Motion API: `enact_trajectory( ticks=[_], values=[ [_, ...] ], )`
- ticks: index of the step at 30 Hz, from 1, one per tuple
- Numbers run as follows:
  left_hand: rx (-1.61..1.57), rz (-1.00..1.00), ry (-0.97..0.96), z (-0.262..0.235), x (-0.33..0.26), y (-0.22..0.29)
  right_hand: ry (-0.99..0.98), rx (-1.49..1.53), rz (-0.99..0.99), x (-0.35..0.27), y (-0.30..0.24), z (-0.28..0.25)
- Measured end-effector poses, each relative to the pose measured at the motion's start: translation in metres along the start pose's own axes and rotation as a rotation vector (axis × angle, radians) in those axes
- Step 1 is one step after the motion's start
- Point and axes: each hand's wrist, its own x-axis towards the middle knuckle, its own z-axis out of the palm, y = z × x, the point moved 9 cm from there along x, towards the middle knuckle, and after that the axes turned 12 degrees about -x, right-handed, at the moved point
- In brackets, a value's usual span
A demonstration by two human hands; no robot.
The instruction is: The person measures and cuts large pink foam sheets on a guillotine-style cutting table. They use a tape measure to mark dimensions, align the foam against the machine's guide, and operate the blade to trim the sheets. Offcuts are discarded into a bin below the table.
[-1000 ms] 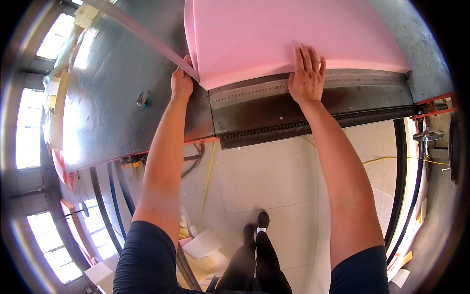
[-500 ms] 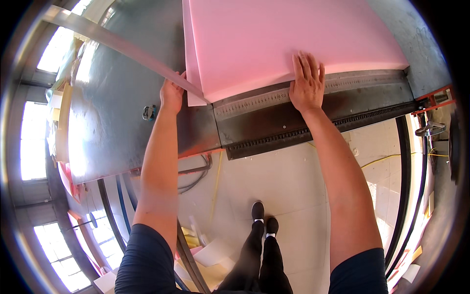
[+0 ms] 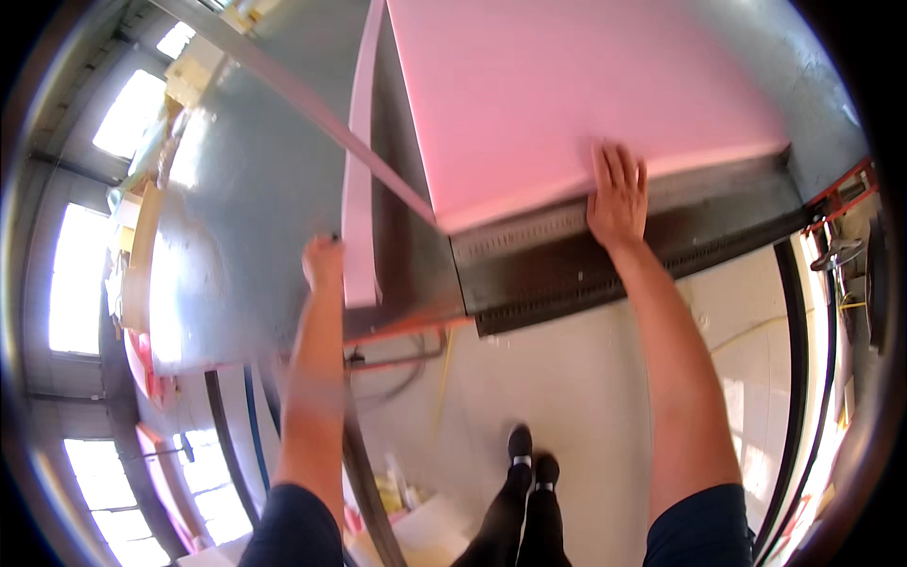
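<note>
Pink foam strip (image 3: 360, 189) ran near-to-far beside my closed left hand (image 3: 324, 263); right hand (image 3: 618, 194) lay spread on the foam board (image 3: 567, 94).

Foam sheet (image 3: 567, 94) on table (image 3: 236, 246), right hand (image 3: 616, 194) on its near edge; cut strip (image 3: 359, 189) left of it, left hand (image 3: 323, 262) beside strip.

Pink foam sheet (image 3: 567, 94) — far edge cut off at frame top; left-hand fingers (image 3: 323, 260) blurred.

Bright window glare at left, motion blur, fisheye-bent edges.
</note>
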Motion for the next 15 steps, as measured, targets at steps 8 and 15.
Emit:
enact_trajectory(
  ticks=[8,15],
  values=[
    [0.09,0.448,-0.04,-0.033,-0.252,0.075,0.032,0.001,0.018,-0.006,0.013,-0.018],
    [0.196,0.557,-0.193,-0.009,-0.277,0.071,0.036,-0.076,-0.051,-0.007,0.011,-0.006]
  ],
)
